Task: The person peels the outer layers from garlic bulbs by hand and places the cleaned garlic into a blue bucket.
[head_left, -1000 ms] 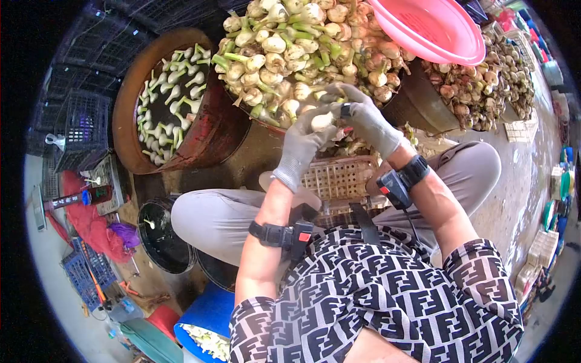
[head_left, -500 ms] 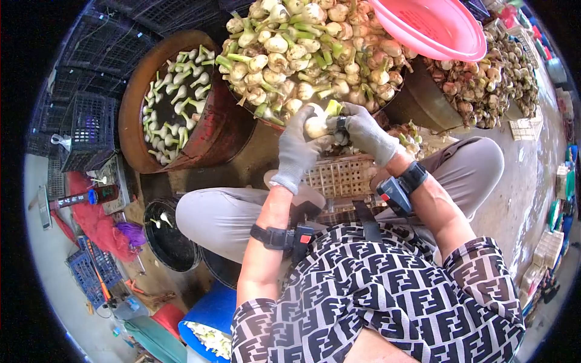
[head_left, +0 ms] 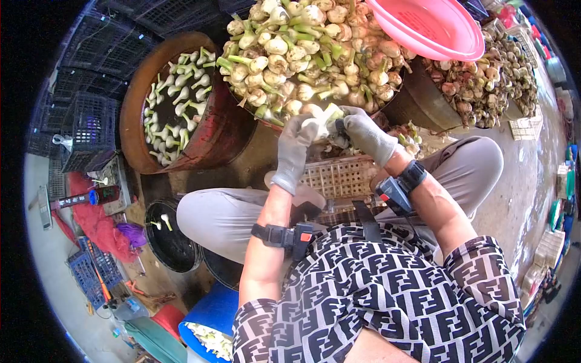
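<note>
My left hand, in a grey knit glove, is closed round a white garlic bulb. The bulb's pale green stem points up and right toward my other hand. My right hand, gloved alike, is closed at the stem, with a small dark tool at its thumb and fingers; I cannot tell its exact kind. Just beyond both hands, a large heap of garlic bulbs with cut stems fills a wide container. Below them sits a cream perforated plastic crate between my legs.
To the left, a rusty round tub holds peeled garlic. A black bucket with a few bulbs stands beside my left knee, and a blue barrel with pale scraps is behind it. A pink basin overhangs the heap; darker garlic lies right.
My left hand has turned and its fingers have folded further over the bulb, which shows less now. The right hand has shifted slightly at the stem.
</note>
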`<action>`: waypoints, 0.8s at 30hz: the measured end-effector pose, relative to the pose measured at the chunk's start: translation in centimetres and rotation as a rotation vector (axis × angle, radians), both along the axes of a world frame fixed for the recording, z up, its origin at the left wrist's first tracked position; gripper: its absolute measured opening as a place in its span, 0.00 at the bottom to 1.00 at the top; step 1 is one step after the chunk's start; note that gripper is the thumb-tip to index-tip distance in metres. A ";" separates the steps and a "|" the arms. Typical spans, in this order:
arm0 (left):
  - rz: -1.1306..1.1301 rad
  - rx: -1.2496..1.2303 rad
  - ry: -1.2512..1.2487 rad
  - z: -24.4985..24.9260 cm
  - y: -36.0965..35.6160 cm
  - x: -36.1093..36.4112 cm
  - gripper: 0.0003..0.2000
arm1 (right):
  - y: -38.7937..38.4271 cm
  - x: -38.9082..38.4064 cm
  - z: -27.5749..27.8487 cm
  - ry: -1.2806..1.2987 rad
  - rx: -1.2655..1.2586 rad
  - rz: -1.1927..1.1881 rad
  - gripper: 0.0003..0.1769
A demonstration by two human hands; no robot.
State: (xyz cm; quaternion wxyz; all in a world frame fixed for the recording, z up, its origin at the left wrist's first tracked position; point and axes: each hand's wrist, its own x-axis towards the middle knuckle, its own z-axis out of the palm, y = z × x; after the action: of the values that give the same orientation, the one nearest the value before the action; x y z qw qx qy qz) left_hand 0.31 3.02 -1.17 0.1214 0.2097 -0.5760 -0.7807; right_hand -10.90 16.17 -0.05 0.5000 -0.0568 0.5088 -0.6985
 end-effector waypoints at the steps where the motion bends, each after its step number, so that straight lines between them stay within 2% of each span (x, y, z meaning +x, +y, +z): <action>1: -0.006 0.174 -0.044 0.0 0.1 -0.1 0.19 | -0.2 0.2 0.5 0.059 0.087 -0.035 0.08; 3: -0.018 0.526 -0.132 -0.1 0.5 -0.2 0.23 | -0.7 0.8 1.5 0.176 0.264 -0.105 0.12; 6: -0.139 0.819 0.038 -1.3 -0.3 0.2 0.24 | -0.1 1.4 -0.1 0.988 0.445 -0.094 0.17; 9: -0.284 0.984 0.148 -2.4 -1.3 0.4 0.24 | 0.6 0.3 -1.2 1.095 0.412 0.050 0.19; 11: -0.138 0.066 0.121 -2.4 -0.4 0.3 0.24 | 0.0 1.3 1.4 0.960 0.498 -0.005 0.19; 12: -0.049 -0.162 0.085 -2.5 0.3 0.1 0.24 | -0.2 1.7 2.4 0.890 0.540 -0.033 0.19; 13: 0.052 -0.388 0.021 -2.5 1.1 -0.1 0.23 | -0.3 1.7 1.7 0.723 0.424 -0.043 0.18; 15: 0.276 -0.380 -0.133 -2.2 2.0 -0.9 0.21 | -0.4 1.5 -0.8 0.390 0.193 -0.064 0.17; 16: 0.269 -0.120 -0.198 0.0 2.3 -0.6 0.19 | -0.4 1.4 -1.5 0.401 0.234 -0.040 0.14; 19: 0.270 0.459 -0.292 2.2 1.4 0.0 0.19 | 0.7 1.2 -1.0 0.011 -0.114 -0.074 0.15; 20: 0.173 0.531 -0.342 1.4 0.5 -0.2 0.19 | 0.4 1.2 -1.3 -0.144 -0.175 -0.109 0.14; 23: -0.001 0.643 -0.283 0.7 -1.2 0.3 0.17 | 1.2 1.6 -1.4 0.632 -0.012 -0.020 0.13; 24: 0.123 0.407 -0.273 0.1 -1.1 0.1 0.15 | 1.2 1.5 -1.4 0.641 -0.024 -0.045 0.12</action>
State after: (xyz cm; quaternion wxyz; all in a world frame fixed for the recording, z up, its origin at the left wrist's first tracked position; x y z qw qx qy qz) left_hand 0.42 1.95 -1.09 0.0451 0.3682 -0.4041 -0.8361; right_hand -9.38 17.33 -1.46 0.2979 -0.2685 0.6334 -0.6618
